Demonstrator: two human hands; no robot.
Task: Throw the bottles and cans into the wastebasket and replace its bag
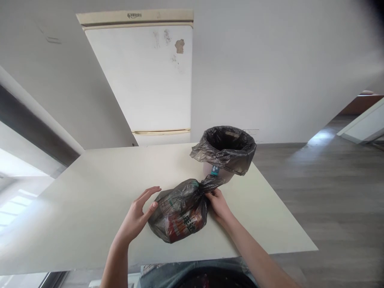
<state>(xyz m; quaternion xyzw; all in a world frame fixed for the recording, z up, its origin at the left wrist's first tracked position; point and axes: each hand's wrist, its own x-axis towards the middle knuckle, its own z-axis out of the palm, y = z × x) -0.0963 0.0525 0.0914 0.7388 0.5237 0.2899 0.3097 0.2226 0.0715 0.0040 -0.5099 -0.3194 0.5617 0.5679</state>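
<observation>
A filled black garbage bag (180,211) lies on its side on the table, with a red printed wrapper showing through the thin plastic. Its gathered neck points right, towards the bin. My left hand (139,216) rests against the bag's left end, fingers apart and thumb on the plastic. At the neck, the fingers of my right hand (219,205) are closed on the bunched plastic; their tips are partly hidden. Just behind stands a trash bin (222,173) with a teal label, lined with another black bag (232,161) folded over its rim.
The cream table (99,188) ends at a front edge close to my body. A white refrigerator (147,76) stands beyond it, against a grey wall (255,72). Grey wood-look floor (303,180) lies to the right.
</observation>
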